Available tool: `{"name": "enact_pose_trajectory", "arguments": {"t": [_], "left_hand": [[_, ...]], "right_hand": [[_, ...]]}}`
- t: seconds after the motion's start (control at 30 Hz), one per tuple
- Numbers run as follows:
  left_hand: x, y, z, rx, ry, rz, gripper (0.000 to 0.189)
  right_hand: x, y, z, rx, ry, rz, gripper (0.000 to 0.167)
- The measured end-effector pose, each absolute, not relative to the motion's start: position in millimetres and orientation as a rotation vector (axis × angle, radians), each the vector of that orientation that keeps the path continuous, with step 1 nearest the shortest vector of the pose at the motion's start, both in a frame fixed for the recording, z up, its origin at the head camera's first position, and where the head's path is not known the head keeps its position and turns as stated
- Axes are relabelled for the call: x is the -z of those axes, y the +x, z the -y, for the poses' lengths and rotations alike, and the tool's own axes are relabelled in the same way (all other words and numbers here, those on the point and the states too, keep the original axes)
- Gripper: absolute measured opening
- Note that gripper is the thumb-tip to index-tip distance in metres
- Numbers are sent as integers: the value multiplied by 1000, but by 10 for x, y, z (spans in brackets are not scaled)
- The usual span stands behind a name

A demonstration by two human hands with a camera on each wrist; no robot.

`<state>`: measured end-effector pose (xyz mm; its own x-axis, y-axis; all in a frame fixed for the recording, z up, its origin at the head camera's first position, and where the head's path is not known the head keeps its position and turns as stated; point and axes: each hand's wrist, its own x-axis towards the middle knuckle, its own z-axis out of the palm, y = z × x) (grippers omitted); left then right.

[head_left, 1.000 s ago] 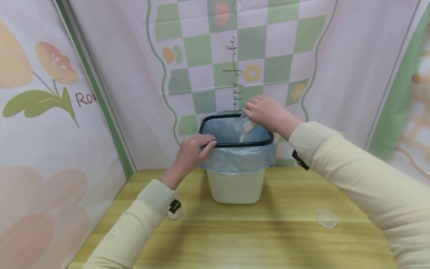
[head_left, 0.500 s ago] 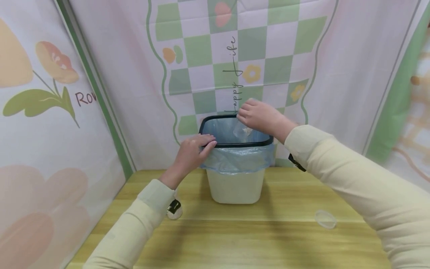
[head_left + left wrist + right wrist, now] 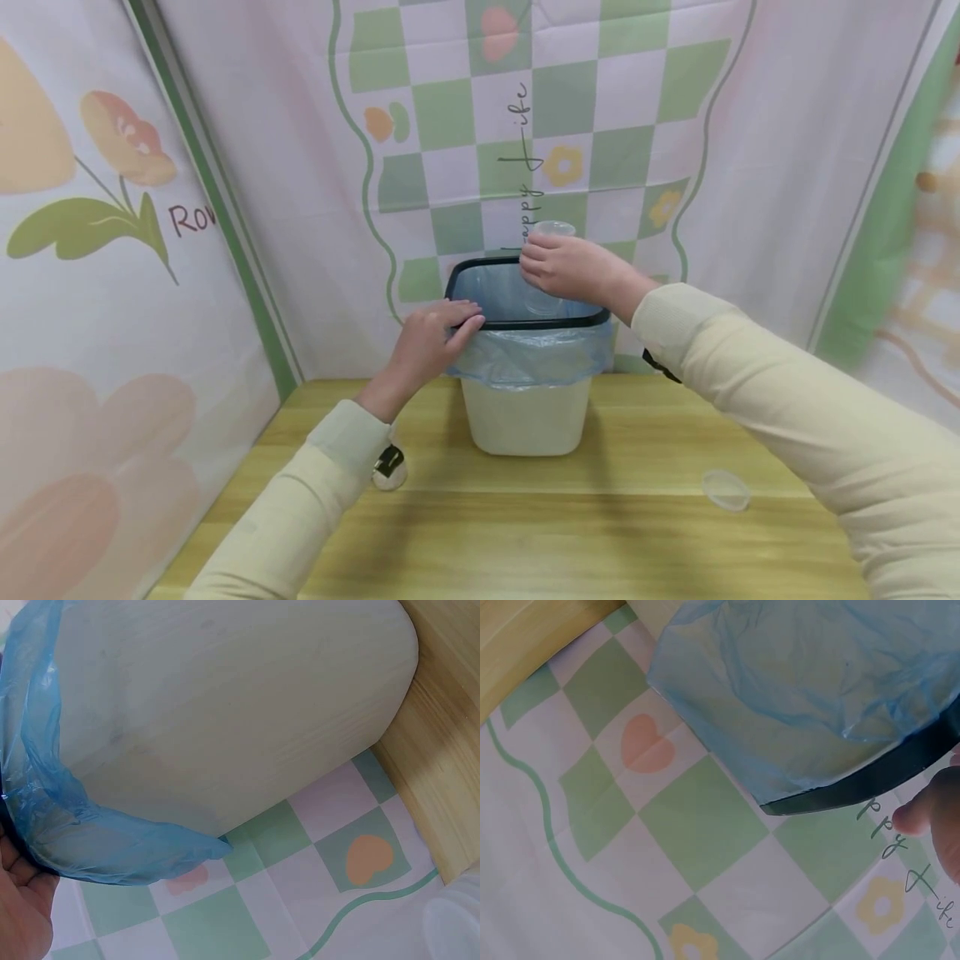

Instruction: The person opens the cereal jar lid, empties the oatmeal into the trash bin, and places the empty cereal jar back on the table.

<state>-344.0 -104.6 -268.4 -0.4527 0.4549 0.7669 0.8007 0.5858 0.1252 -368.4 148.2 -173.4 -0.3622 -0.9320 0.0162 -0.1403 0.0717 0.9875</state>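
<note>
A pale trash can (image 3: 528, 417) with a black rim and a blue bag (image 3: 532, 354) folded over it stands at the back of the table. My left hand (image 3: 431, 337) grips its left front corner, fingers over the rim and thumb at the front. Above the opening, my right hand (image 3: 573, 267) holds a clear plastic cup (image 3: 555, 227). One end of the cup shows above the fingers, the other below them inside the can; the middle is hidden by the hand. In the right wrist view only part of the right hand (image 3: 945, 817) appears, beside the rim.
A clear round lid (image 3: 726, 490) lies on the wooden table (image 3: 525, 533) at the right. Beside my left wrist is a small round thing (image 3: 390, 477), partly hidden by the sleeve and strap. A printed cloth (image 3: 630, 92) hangs close behind the can.
My right hand has moved slightly left and lower and turned the cup over further. The pale contents seen spilling from it earlier no longer show. My left hand has stayed on the rim.
</note>
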Motion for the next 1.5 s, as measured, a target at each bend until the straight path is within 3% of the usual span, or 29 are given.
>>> {"name": "enact_pose_trajectory", "arguments": {"t": [0.9, 1.23, 1.5], "left_hand": [[2652, -3442, 1006, 631, -992, 2115, 24], [2655, -3442, 1017, 636, -1004, 2086, 23], [2648, -3433, 1017, 630, -997, 2103, 23]], "right_hand": [[1721, -3651, -1432, 1618, 1032, 1314, 43], [1569, -3598, -1388, 1532, 878, 1267, 42], [1620, -3634, -1376, 1586, 1018, 1225, 42]]}}
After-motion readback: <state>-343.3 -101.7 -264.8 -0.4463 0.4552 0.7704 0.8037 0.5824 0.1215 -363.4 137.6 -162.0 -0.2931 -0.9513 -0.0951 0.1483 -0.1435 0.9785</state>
